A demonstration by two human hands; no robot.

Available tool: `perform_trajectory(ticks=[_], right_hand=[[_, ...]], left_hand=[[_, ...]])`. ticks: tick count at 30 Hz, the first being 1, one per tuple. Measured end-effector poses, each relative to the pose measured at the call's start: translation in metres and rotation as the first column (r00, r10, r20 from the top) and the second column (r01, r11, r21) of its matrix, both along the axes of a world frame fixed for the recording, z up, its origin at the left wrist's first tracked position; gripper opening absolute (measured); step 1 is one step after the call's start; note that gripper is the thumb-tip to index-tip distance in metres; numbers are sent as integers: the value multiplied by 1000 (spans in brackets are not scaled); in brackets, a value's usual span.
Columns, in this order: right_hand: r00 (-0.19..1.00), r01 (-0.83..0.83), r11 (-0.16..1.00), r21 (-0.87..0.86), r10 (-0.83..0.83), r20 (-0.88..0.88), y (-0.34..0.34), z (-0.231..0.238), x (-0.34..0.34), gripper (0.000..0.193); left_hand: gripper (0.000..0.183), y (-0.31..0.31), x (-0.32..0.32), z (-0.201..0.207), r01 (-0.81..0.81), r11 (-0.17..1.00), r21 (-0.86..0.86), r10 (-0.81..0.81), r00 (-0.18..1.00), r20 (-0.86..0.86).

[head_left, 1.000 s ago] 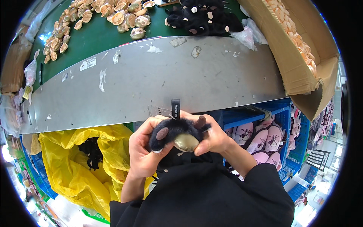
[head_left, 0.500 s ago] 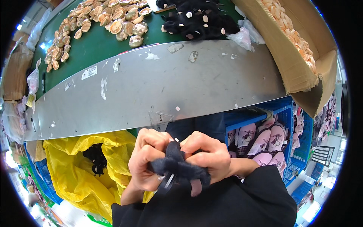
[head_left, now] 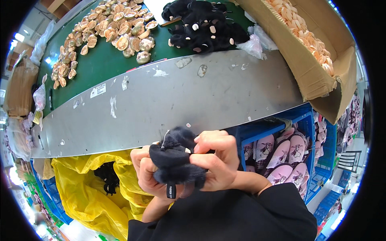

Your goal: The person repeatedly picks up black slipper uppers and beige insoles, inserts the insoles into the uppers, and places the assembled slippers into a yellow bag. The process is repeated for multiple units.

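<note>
Both my hands hold a black plush piece (head_left: pixel 173 158) in front of my body, near the steel edge of the table. My left hand (head_left: pixel 145 172) is closed round its left side. On the other side, my right hand (head_left: pixel 219 154) pinches the plush between thumb and fingers. A small black label (head_left: pixel 171 191) hangs from its lower end, beside a pinkish-brown flap. A small whitish bit (head_left: pixel 187 150) shows near my right fingertips. What kind of plush article it is cannot be made out.
On the green table top (head_left: pixel 104 66) lie many round beige shell-like pieces (head_left: pixel 120 40) and a heap of black plush pieces (head_left: pixel 205 28). A cardboard box (head_left: pixel 299 76) of peach-coloured pieces stands right. Below are a yellow bag (head_left: pixel 86 201) and a blue crate (head_left: pixel 277 128) with pink slippers (head_left: pixel 295 148).
The black plush piece has been turned and lifted slightly, so its fluffy upper part and the label now show. My right hand has shifted its grip along its side.
</note>
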State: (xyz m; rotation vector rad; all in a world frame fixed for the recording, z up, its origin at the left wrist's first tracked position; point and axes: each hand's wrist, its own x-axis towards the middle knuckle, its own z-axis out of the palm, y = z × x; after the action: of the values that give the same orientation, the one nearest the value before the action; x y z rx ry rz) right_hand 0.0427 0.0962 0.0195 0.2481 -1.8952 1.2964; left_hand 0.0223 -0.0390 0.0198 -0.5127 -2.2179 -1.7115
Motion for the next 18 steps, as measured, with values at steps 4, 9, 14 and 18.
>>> perform_trajectory(ticks=[4, 9, 14, 18], right_hand=[[993, -33, 998, 56, 27, 111, -6, -4, 5, 44], [984, -67, 997, 45, 58, 167, 18, -26, -2, 35], [982, -26, 953, 301, -31, 184, 59, -20, -7, 29], [988, 71, 770, 634, -141, 61, 76, -10, -8, 14]], left_hand=[[30, 9, -7, -8, -70, 996, 50, 65, 994, 85], [28, 21, -20, -15, 90, 992, 92, -107, 975, 195], [79, 15, -32, -9, 252, 850, 463, -425, 848, 317], [72, 24, -37, 13, 347, 879, 327, -470, 748, 469]])
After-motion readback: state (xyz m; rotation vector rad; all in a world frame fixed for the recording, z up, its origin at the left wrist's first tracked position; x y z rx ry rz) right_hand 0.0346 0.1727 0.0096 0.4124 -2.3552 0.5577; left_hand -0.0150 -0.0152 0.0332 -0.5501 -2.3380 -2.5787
